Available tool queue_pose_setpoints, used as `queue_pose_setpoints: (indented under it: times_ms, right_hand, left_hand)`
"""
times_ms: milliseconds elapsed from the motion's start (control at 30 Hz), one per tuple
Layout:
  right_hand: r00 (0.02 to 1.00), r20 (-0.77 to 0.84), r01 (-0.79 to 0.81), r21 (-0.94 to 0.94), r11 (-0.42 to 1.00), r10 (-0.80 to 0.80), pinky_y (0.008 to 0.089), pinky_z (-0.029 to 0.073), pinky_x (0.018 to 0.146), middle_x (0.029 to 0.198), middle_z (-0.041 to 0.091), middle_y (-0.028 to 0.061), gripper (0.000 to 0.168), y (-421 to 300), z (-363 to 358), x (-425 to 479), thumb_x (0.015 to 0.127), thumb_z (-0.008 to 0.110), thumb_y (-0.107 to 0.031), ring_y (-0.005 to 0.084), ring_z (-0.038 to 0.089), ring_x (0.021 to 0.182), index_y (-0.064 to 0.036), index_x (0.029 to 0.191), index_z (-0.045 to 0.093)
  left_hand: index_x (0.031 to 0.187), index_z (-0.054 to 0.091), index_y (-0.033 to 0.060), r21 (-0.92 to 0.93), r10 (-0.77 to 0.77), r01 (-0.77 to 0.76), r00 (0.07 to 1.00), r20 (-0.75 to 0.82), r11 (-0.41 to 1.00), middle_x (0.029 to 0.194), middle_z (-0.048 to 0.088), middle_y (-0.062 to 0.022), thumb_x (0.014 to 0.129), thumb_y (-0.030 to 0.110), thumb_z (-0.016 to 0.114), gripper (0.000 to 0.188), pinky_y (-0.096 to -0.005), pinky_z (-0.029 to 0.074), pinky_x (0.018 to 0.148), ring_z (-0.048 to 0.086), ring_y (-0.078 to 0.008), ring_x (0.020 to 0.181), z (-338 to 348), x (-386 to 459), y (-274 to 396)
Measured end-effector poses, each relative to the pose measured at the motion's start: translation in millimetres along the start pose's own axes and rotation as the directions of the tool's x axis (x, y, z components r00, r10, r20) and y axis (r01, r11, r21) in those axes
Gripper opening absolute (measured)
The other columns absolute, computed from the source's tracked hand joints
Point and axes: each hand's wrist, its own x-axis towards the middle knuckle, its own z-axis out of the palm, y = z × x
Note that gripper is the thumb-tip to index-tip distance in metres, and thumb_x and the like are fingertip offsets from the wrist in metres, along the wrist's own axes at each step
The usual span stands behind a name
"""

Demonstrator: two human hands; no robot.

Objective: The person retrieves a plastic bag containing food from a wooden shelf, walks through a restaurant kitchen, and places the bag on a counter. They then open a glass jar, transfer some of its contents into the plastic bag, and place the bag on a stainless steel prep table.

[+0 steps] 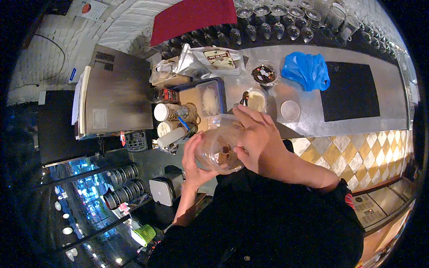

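Observation:
A clear plastic jar [204, 152] with brown chunks inside is held tilted in front of my chest. My left hand [192, 164] wraps its side, thumb underneath. Across the jar's right part lies my right hand [263, 142], thumb against the near side and fingers reaching over the far side. Whether the jar has a lid on cannot be made out. Just beyond my right fingertips stands a clear cup [256, 99] with pale contents and a dark piece at its edge. Behind it is a bowl [264, 74] of dark contents topped with small decorations.
On the steel counter [308, 125] are a round white lid-like disc [290, 110], a blue plastic bag [303, 70], a black mat [350, 90] and a printed pouch [219, 60]. A tray [223, 88] and white-lidded jars [162, 112] stand left. Stemware [278, 26] lines the back.

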Motion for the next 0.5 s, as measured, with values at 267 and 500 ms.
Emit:
queue_pose_setpoints:
  times_ms: [267, 500]
  right_hand:
    - [0.986, -0.123, 0.117, 0.016, 0.993, -0.114, 0.0475, 0.034, 0.108, 0.138, 0.049, 0.0189, 0.019, -2, -13, 19, 0.071, 0.069, -0.009, 0.0346, 0.038, 0.135, -0.001, 0.088, 0.069]
    - [0.871, 0.005, 0.478, -0.248, 0.843, -0.492, 0.0505, 0.03, 0.112, 0.145, 0.043, 0.0181, 0.031, -4, -6, 43, 0.065, 0.065, -0.016, 0.0328, 0.03, 0.142, 0.0, 0.09, 0.072]
  left_hand:
    - [0.133, 0.045, 0.0026, -0.061, -0.065, 0.066, 0.997, 0.03, 0.996, 0.127, 0.055, -0.0204, 0.053, 0.033, 0.094, 0.099, -0.0451, 0.046, 0.1, 0.056, -0.0365, 0.117, 4, -4, -7]
    - [0.134, 0.046, 0.0025, -0.059, -0.09, 0.101, 0.981, 0.174, 0.993, 0.131, 0.055, -0.0194, 0.051, 0.031, 0.094, 0.1, -0.0447, 0.045, 0.101, 0.055, -0.0358, 0.12, -19, 8, -8]
